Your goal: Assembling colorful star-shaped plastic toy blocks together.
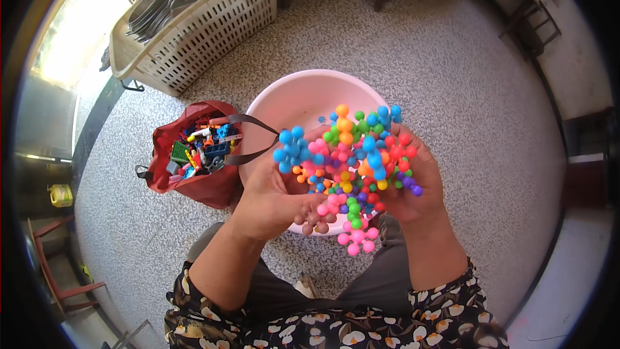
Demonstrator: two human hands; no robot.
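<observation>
Both hands cup one heap of toys (352,168), small knobbed plastic pieces in blue, pink, orange, green, red and purple, and the heap sits directly above the pink basin (303,94). That is the relation that matters: the toys lie over the near half of the basin, between the two palms, with the basin's bare inside open just beyond the fingertips.

The left hand (274,197) holds the heap from the side nearer the red bag (206,184), fingers curled halfway closed under and around the pieces, thumb pressed in near a blue cluster. The right hand (413,184) closes on the opposite side, fingers bent in the same loose cup. Neither hand is clenched tight; together they form a scoop, and the heap bulges up and out of it. A pink piece (357,238) hangs below the heap at the near edge of the basin, towards the person's lap; I cannot tell whether any finger holds it.

The heap spreads widest from hand to hand, so its long axis runs across the basin, left to right. Both hands are equally close to it.

The red bag stands touching the basin's left side, open, full of mixed building bricks. A cream slatted crate (194,26) with dishes stands beyond the bag, well apart from the basin.
</observation>
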